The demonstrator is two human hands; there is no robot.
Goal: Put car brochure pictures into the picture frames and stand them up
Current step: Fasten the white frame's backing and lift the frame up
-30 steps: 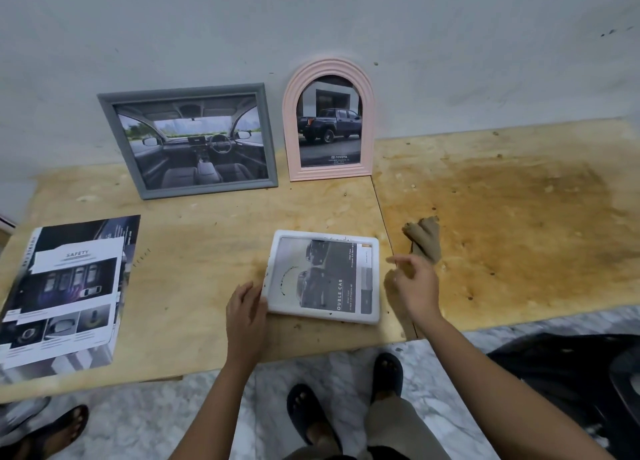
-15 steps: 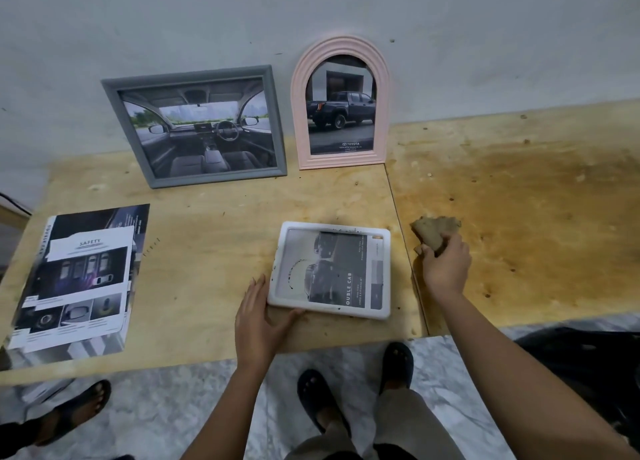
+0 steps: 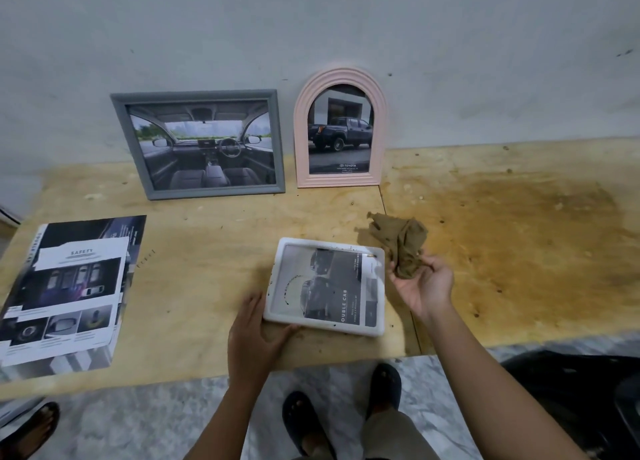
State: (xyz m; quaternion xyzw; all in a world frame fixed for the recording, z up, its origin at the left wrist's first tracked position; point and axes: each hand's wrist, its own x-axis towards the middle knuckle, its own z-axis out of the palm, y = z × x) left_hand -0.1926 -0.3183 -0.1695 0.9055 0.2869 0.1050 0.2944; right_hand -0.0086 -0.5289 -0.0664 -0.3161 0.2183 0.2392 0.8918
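Note:
A white frame [image 3: 326,286] with a dark car picture lies flat near the table's front edge. My left hand [image 3: 254,335] rests at its near left corner, fingers on the table and thumb along the frame's front edge. My right hand [image 3: 420,285], palm up just right of the frame, holds a crumpled brown cloth [image 3: 401,243] lifted off the table. A grey frame [image 3: 199,143] with a car-interior picture and a pink arched frame [image 3: 341,129] with a pickup picture stand against the wall.
A car brochure [image 3: 65,288] lies open at the table's left. The plywood table [image 3: 519,252] has a dark stain on its right half. Another person's sandalled foot [image 3: 29,428] shows at the bottom left; my own feet [image 3: 343,407] are below the table edge.
My right hand took the brown cloth off the table and lifted it, turning palm up. My left hand stayed at the white frame's near left corner.

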